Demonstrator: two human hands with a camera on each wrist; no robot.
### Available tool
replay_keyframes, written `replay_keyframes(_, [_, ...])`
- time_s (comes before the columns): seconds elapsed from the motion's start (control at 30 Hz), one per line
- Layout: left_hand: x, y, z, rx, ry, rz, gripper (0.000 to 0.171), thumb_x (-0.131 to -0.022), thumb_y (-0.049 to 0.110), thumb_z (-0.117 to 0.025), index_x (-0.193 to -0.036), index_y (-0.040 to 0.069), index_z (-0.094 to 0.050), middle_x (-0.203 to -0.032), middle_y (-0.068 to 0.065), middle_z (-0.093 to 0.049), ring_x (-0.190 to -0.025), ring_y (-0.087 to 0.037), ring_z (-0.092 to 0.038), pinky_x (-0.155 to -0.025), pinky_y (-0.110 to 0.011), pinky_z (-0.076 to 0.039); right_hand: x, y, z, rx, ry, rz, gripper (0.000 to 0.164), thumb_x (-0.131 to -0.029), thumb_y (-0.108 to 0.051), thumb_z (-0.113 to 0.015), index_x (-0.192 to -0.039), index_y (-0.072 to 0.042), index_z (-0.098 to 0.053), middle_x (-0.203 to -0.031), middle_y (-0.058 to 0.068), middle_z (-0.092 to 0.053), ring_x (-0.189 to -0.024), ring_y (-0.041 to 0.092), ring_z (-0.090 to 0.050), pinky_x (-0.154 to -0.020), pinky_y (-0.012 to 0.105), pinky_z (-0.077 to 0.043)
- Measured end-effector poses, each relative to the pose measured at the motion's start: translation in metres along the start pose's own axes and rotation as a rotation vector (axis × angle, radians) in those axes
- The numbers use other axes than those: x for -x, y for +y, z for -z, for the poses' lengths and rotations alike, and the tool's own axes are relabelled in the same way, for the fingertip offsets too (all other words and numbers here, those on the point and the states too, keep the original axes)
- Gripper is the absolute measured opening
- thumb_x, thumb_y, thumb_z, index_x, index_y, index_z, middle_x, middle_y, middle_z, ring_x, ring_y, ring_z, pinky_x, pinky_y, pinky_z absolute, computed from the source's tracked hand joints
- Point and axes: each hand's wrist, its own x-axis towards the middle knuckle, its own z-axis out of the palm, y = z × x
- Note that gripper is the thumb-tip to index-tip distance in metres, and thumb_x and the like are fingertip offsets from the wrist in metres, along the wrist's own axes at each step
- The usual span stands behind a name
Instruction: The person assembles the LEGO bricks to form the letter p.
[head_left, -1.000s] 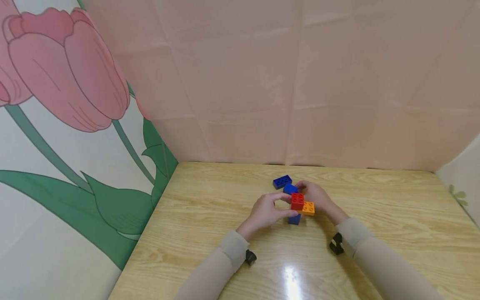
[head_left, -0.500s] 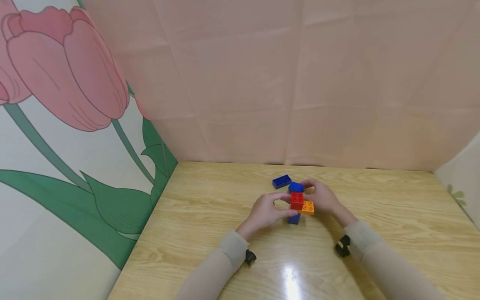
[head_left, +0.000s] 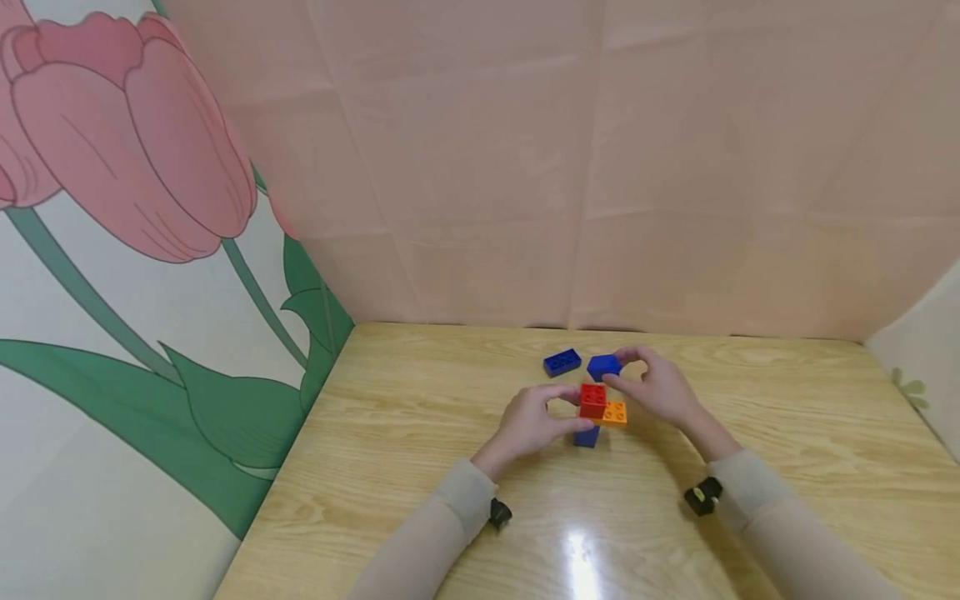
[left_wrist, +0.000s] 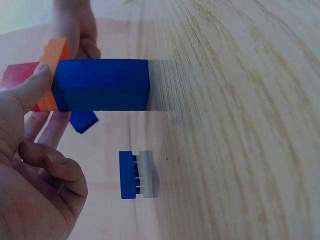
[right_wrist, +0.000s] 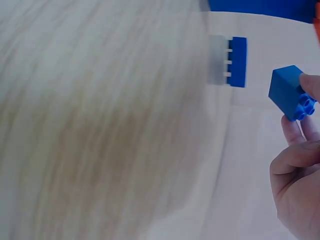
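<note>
My left hand [head_left: 527,421] holds a small stack of toy building bricks between thumb and fingers near its top. A red brick [head_left: 592,400] sits uppermost, on an orange brick [head_left: 617,413] that juts out to the right. Under them, the blue column [left_wrist: 102,85] looks upright, its lower end close to the tabletop. Behind and just right of the stack, my right hand [head_left: 660,390] pinches a loose blue brick [head_left: 603,367]. In the right wrist view that brick is tilted, with its studs [right_wrist: 306,106] turned toward the hand.
Another blue brick [head_left: 562,362] lies upside down on the wooden table [head_left: 420,383], behind the stack and left of the pinched one. A pink cloth [head_left: 465,167] hangs along the back edge. A tulip-patterned wall [head_left: 150,333] borders the left side.
My right hand has drawn the pinched blue brick to the right and slightly back, away from behind the stack, and turned it. My left hand and the stack have stayed nearly still.
</note>
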Motion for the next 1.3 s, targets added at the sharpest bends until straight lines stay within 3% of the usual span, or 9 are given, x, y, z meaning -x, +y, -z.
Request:
replay_keyframes(0.23, [0.001,-0.001,-0.001,0.006,-0.001,0.001,0.046,-0.086,0.055,-0.080,-0.126,0.033,-0.074,-0.113,0.027,-0.068,-0.119,-0.006,-0.062,-0.098,-0.041,-0.050,0.009,-0.009,0.013,-0.011,0.014,0.036,0.054,-0.096,-0.046,-0.074,-0.129,-0.004,-0.061,-0.126,0.017,-0.065,-0.123,0.045,-0.057,-0.100,0.068,-0.045])
replay_keyframes(0.43, [0.001,-0.003,-0.001,0.012,0.000,-0.008,0.045,-0.086,0.054,-0.080,-0.125,0.033,-0.074,-0.112,0.026,-0.069,-0.121,-0.015,-0.064,-0.099,-0.042,-0.050,0.018,-0.016,0.022,0.003,0.026,0.071,0.049,-0.097,-0.044,-0.074,-0.128,-0.007,-0.064,-0.126,0.016,-0.067,-0.121,0.042,-0.059,-0.097,0.068,-0.048])
replay_keyframes(0.67, [0.001,-0.004,-0.003,-0.008,0.006,-0.002,0.046,-0.085,0.057,-0.080,-0.125,0.034,-0.074,-0.112,0.027,-0.068,-0.117,-0.002,-0.061,-0.100,-0.043,-0.050,0.028,-0.027,0.030,0.006,0.019,0.115,0.042,-0.096,-0.038,-0.077,-0.126,-0.010,-0.068,-0.129,0.012,-0.067,-0.120,0.037,-0.060,-0.093,0.065,-0.052])
replay_keyframes(0.87, [0.000,-0.004,-0.003,-0.006,0.006,-0.015,0.047,-0.085,0.057,-0.079,-0.126,0.033,-0.074,-0.112,0.027,-0.069,-0.118,-0.003,-0.062,-0.101,-0.044,-0.050,0.035,-0.037,0.037,0.028,0.004,0.160,0.038,-0.096,-0.036,-0.077,-0.125,-0.012,-0.070,-0.130,0.011,-0.067,-0.120,0.038,-0.060,-0.091,0.063,-0.053])
replay_keyframes(0.93, [0.000,-0.004,-0.003,-0.006,0.005,-0.019,0.047,-0.085,0.056,-0.079,-0.126,0.033,-0.074,-0.112,0.027,-0.069,-0.118,-0.003,-0.062,-0.101,-0.044,-0.050,0.037,-0.039,0.039,0.040,0.008,0.184,0.035,-0.096,-0.033,-0.078,-0.125,-0.014,-0.071,-0.129,0.009,-0.068,-0.118,0.033,-0.061,-0.089,0.056,-0.056])
replay_keyframes(1.1, [-0.001,-0.003,-0.002,-0.008,0.007,-0.024,0.046,-0.085,0.056,-0.080,-0.125,0.033,-0.074,-0.112,0.027,-0.069,-0.117,-0.001,-0.061,-0.101,-0.043,-0.049,0.041,-0.040,0.044,0.050,0.010,0.265,0.030,-0.094,-0.025,-0.081,-0.122,-0.018,-0.073,-0.122,0.002,-0.069,-0.100,0.017,-0.059,-0.070,0.028,-0.053])
replay_keyframes(1.3, [-0.002,-0.002,-0.001,-0.017,0.002,-0.022,0.050,-0.085,0.057,-0.080,-0.128,0.031,-0.073,-0.112,0.026,-0.069,-0.117,-0.011,-0.064,-0.093,-0.033,-0.051,0.046,-0.038,0.047,0.039,-0.008,0.335,0.033,-0.088,-0.020,-0.087,-0.117,-0.024,-0.074,-0.116,-0.005,-0.068,-0.060,0.007,-0.044,-0.050,0.026,-0.039])
